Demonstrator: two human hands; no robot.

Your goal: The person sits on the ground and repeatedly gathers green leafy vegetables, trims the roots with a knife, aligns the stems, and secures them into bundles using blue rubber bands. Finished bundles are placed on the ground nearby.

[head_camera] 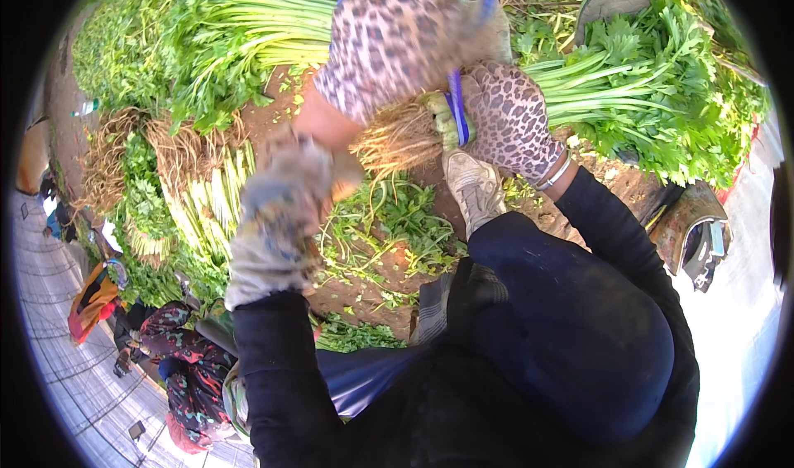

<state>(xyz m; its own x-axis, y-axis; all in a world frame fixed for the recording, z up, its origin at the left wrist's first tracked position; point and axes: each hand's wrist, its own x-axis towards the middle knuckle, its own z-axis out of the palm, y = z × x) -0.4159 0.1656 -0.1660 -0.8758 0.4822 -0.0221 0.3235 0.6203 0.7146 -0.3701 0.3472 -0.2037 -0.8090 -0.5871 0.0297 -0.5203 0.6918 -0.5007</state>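
Note:
A bunch of celery (608, 93) lies across the ground in front of me, its leaves to the right and its brown roots (397, 139) to the left. My right hand (512, 117), in a leopard-print glove with a bracelet at the wrist, grips the bunch near its base. Around that base runs a blue strip (458, 111). Above the roots, my left hand (397, 46) wears a matching glove and is blurred. It appears closed on the strip, its fingertips smeared and partly hidden. A grey cover (267, 251) sits on my left forearm. My pale shoe (474, 186) stands just below the bunch.
More celery (279, 21) is piled at the upper left, and rooted bunches (205, 189) lie at the left. Loose trimmings (391, 238) litter the soil. A co-worker in patterned clothing (192, 369) is at the lower left. Pale sheeting (732, 319) lies at the right.

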